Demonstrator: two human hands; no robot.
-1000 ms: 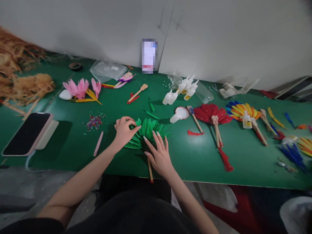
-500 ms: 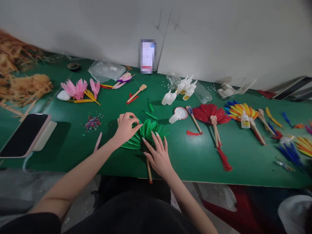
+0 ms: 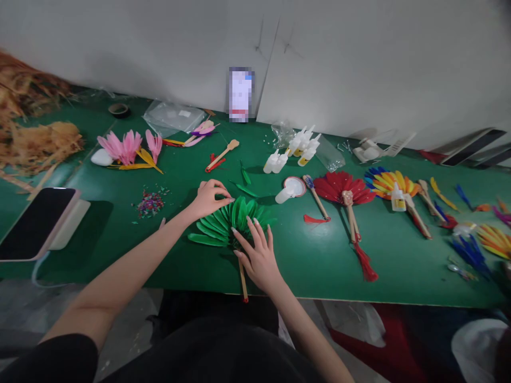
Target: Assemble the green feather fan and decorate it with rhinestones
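Note:
A fan of green feathers (image 3: 215, 226) on a wooden handle (image 3: 242, 277) lies on the table in front of me. At its upper edge, my left hand (image 3: 209, 199) has thumb and index finger pinched at the tip of one green feather. My right hand (image 3: 258, 256) rests across the base of the fan with its fingers spread, the thumb close to the top of the handle. The fingers cover part of where the feathers join the handle. Two loose green feathers (image 3: 245, 189) lie just beyond the fan.
Glue bottles (image 3: 299, 143) stand behind, near a small white container (image 3: 285, 191). To the right are a red feather fan (image 3: 345, 187) and a yellow-and-blue fan (image 3: 393, 183). Colourful chips (image 3: 150, 204), pink feathers (image 3: 123, 146) and a phone (image 3: 38, 221) lie left.
The left feathers of the fan show spread wider and flatter, and my left hand has shifted slightly. My right hand stays on the fan. The view has moved a little.

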